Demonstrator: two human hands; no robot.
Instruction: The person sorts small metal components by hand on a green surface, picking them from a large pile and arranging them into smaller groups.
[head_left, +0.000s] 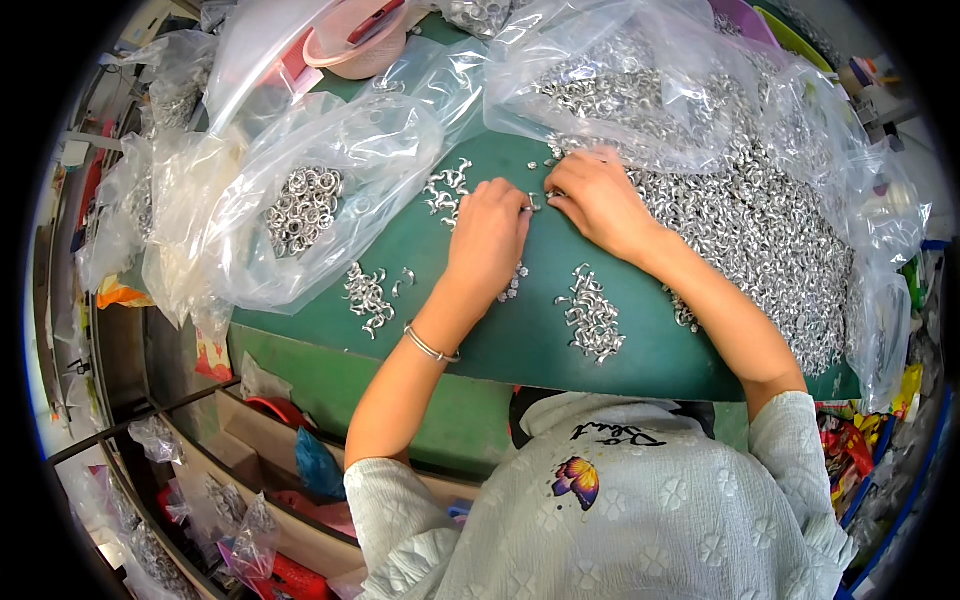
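My left hand (488, 230) is closed, its fingertips pinched near a small curved silver metal piece (534, 202). Facing it, my right hand (600, 200) has its thumb and fingers drawn together by the edge of a large heap of curved silver metal pieces (770, 235); what they hold is too small to make out. Beside the left fingers lies a loose group of the curved pieces (447, 190). Two more groups rest nearer me, one pile at the left (368, 298) and another pile at the right (592, 315). Some small pieces (513, 283) are partly hidden behind my left wrist.
A clear plastic bag (340, 170) with silver rings (302, 205) lies on the green table (460, 345). Another clear bag (640, 60) covers part of the heap. A pink basket (355, 55) stands at the back. Below the left table edge is a divided drawer (250, 440).
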